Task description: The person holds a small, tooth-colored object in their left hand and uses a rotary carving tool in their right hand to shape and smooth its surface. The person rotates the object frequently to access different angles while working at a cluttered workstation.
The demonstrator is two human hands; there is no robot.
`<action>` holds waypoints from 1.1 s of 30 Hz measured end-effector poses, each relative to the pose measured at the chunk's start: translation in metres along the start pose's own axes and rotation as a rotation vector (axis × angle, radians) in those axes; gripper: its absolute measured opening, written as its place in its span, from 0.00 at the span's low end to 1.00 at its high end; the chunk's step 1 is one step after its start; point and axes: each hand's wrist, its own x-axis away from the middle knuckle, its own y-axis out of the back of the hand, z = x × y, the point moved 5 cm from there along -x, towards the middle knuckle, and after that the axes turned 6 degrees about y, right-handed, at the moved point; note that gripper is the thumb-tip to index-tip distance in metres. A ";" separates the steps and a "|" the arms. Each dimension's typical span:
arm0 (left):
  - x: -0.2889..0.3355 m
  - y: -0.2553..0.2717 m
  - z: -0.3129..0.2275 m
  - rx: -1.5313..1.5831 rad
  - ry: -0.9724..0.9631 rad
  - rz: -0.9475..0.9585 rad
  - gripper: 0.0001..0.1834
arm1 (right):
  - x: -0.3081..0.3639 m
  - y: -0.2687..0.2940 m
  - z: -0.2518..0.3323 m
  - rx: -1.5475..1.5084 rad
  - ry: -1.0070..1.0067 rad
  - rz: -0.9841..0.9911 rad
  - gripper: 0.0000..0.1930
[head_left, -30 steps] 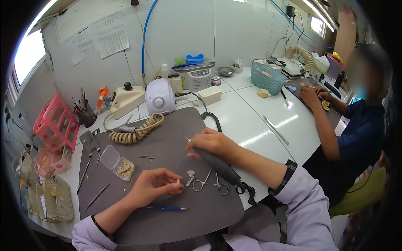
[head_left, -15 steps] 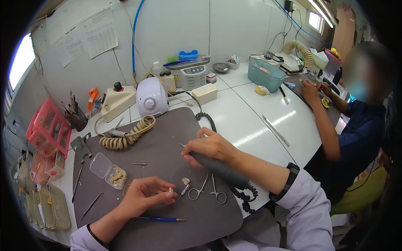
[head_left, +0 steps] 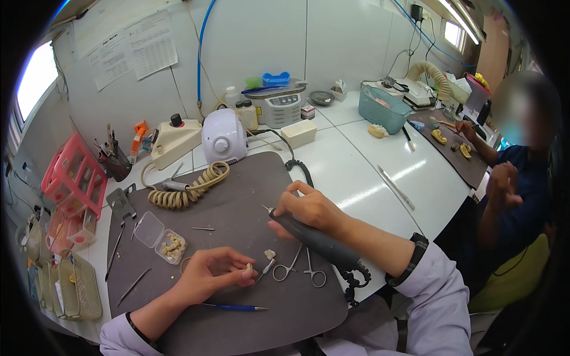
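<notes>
The left hand (head_left: pixel 211 274) pinches a pale piece (head_left: pixel 249 267) between thumb and fingers over the middle of the mat (head_left: pixel 237 332); the right hand (head_left: pixel 312 209) is closed round a black handpiece (head_left: pixel 314 236), slanting across the mat's right edge. A ring-handled tool (head_left: pixel 295 261) lies near that edge; an open box (head_left: pixel 149 229) of pale bits (head_left: pixel 174 245) sits toward the left edge; a blue pen (head_left: pixel 237 307) lies nearer the front edge.

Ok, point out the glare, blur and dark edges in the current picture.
Head view: glare streaks the white tabletop, and the left window is blown out; also in the head view, a black fisheye border fills the corners, and the co-worker's head is blurred.
</notes>
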 end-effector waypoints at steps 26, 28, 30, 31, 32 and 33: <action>0.001 -0.002 -0.001 -0.033 -0.016 0.031 0.13 | -0.001 0.002 0.004 0.019 0.022 0.032 0.13; 0.001 -0.002 -0.001 -0.027 -0.010 0.030 0.13 | -0.001 0.002 0.004 0.020 0.022 0.029 0.13; 0.001 -0.002 0.001 -0.032 -0.017 0.039 0.13 | 0.000 0.000 0.005 0.013 0.014 0.028 0.13; 0.001 -0.002 0.001 -0.034 -0.020 0.043 0.13 | 0.000 0.000 0.004 0.014 0.015 0.030 0.13; 0.001 -0.002 0.001 -0.039 -0.020 0.044 0.13 | 0.001 0.000 0.004 0.017 0.018 0.032 0.13; 0.001 -0.002 0.001 -0.044 -0.019 0.045 0.13 | 0.001 0.000 0.003 0.021 0.021 0.034 0.13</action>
